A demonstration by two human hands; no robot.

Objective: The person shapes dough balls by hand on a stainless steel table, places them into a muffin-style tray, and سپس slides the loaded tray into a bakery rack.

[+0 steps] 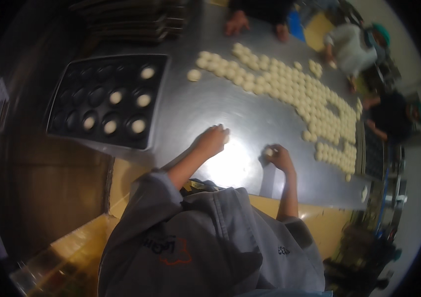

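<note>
Over the near part of the metal table [181, 106], my left hand [211, 141] is closed with its fingers curled round a pale dough ball [227, 136], of which only an edge shows. To its right, my right hand [282, 158] grips another dough ball [269, 152] at its fingertips, just above the tabletop. A dark baking tray [158, 99] with round hollows lies to the left of my hands. Several of its hollows on the right side hold a dough ball [138, 126]; the others show none.
A wide mass of dough balls [294, 89] covers the table's far right. One loose dough ball [194, 75] sits at its left end. Stacked trays [131, 22] stand at the far left. Co-workers' hands [237, 23] rest at the far edge; other people [356, 49] stand along the right.
</note>
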